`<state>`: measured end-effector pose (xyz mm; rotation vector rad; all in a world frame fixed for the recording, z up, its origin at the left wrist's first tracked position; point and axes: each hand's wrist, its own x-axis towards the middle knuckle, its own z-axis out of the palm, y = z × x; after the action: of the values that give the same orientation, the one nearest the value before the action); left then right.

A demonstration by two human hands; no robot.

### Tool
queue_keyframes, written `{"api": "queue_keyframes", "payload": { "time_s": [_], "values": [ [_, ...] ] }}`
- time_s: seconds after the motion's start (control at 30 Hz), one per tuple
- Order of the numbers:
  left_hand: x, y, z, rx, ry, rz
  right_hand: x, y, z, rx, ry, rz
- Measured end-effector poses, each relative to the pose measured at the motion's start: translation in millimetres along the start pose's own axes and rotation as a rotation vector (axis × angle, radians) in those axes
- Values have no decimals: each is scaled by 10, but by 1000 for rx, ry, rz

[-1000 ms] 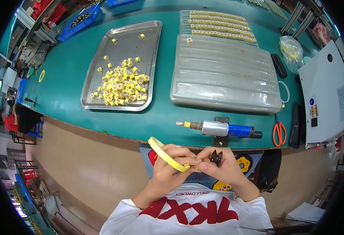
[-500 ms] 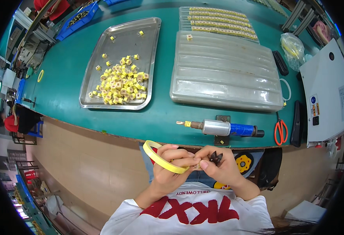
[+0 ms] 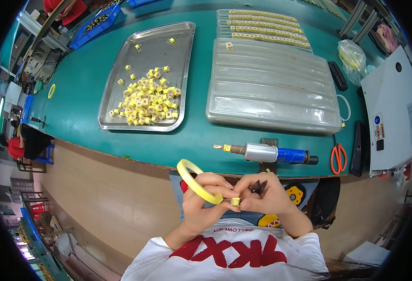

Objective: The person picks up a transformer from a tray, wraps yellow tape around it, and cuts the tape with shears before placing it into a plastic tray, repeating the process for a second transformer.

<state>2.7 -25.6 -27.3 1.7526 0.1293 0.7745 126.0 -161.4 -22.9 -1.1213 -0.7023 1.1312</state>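
My left hand (image 3: 199, 206) is closed around a roll of yellow tape (image 3: 185, 174), which stands up as a ring over its fingers. Between the fingertips of both hands sits a small yellow-wrapped coil component (image 3: 235, 201), its thin wire pins pointing toward my left hand. My right hand (image 3: 274, 201) is closed, with thumb and fingertips at the component. A dark, pointed tool (image 3: 259, 187) juts out from its curled fingers; its exact kind is hidden. Both hands are just off the table's near edge, above my lap.
A metal tray (image 3: 117, 56) holds a heap of similar components (image 3: 145, 100). Clear plastic trays (image 3: 271, 84) are stacked to its right, with filled rows behind. Nearer lie a blue-and-silver tool (image 3: 271, 153) and orange-handled scissors (image 3: 338, 158). A white machine (image 3: 391, 112) stands at right.
The component between my fingertips has come into clearer view, its yellow side now showing. The tape ring has tilted more upright. The view has shifted slightly.
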Motion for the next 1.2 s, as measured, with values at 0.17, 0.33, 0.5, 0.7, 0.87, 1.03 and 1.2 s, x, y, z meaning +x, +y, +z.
{"api": "queue_keyframes", "payload": {
  "time_s": [0.17, 0.33, 0.5, 0.7, 0.87, 1.03, 1.2],
  "values": [
    [-1, -53, -41, 192, 0, 86, 39, -154, 8, -179, 18, -40],
    [16, -51, -48, 193, 1, 73, 27, -134, -26, -169, 13, -5],
    [38, -74, -66, 277, -18, 164, 40, -233, -10, -174, 24, 44],
    [67, -26, -66, 303, -21, 173, 27, -293, 65, -292, 78, -12],
    [65, 6, -86, 318, -48, 113, 25, -321, 104, -443, 132, -44],
    [48, 33, -65, 82, -59, -56, 39, -327, 116, -539, 183, -246],
    [-10, -20, -89, -455, -136, -287, -6, -299, 15, -1026, 134, -676]
  ]
}}
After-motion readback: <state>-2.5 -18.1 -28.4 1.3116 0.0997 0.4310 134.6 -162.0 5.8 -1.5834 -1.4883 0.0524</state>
